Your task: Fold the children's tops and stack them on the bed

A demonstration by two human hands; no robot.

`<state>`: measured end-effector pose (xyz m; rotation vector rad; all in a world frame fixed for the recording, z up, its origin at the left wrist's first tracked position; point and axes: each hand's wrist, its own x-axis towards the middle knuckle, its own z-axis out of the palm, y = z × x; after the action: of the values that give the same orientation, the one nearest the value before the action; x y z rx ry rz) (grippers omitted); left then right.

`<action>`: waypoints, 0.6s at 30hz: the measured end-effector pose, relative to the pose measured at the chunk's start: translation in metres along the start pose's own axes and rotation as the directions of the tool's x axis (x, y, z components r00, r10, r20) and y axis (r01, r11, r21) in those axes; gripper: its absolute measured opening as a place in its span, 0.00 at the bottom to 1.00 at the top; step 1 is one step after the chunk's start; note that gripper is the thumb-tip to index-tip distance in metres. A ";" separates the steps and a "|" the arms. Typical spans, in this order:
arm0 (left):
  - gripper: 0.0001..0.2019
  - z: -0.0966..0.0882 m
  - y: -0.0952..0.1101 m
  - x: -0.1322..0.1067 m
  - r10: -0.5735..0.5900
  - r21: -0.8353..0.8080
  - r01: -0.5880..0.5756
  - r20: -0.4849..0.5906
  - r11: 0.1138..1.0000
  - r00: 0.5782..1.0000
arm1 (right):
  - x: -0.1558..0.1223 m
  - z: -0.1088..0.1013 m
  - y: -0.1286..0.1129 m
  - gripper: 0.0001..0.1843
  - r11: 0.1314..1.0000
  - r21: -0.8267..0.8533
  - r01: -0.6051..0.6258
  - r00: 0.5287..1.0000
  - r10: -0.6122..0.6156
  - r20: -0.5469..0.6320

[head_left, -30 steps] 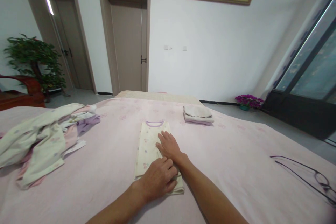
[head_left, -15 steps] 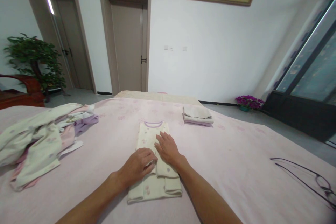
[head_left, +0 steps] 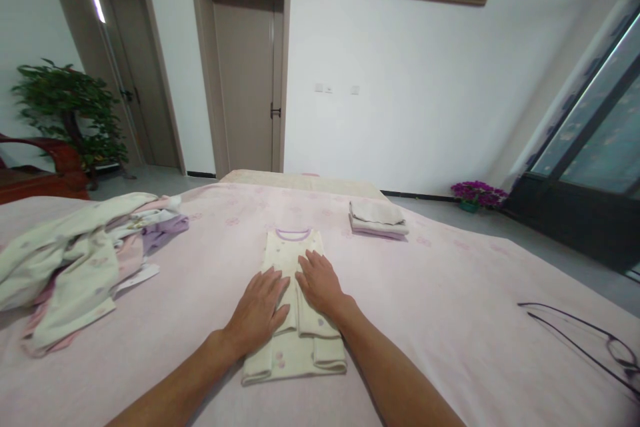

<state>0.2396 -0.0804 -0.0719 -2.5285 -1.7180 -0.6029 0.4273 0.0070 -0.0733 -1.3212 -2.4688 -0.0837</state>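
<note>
A cream shirt (head_left: 295, 353) with a lilac collar lies folded into a narrow strip on the pink bedspread (head_left: 450, 293), collar away from me. My left hand (head_left: 260, 310) rests flat on its left half, fingers stretched out. My right hand (head_left: 320, 283) lies flat on the right half beside it, fingers spread toward the collar. Neither hand holds anything.
A heap of unfolded cream, pink and lilac clothes (head_left: 75, 260) sits at the left. A small folded stack (head_left: 377, 219) lies beyond to the right. A pair of glasses (head_left: 590, 340) rests near the bed's right edge. Doors, a plant and a wall stand beyond.
My left hand slid from the near end of the shirt up to its middle and flattened out from a closed grip. The lower part now lies folded wider. My right hand stayed.
</note>
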 end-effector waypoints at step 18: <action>0.28 0.000 0.002 0.001 -0.091 0.070 0.079 0.194 0.994 0.977 | 0.001 0.003 0.001 0.26 1.000 -0.017 0.011 1.000 -0.011 -0.013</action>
<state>0.2417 -0.0805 -0.0714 -2.5591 -1.8828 -0.3043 0.4272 0.0088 -0.0763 -1.3102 -2.4697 -0.1164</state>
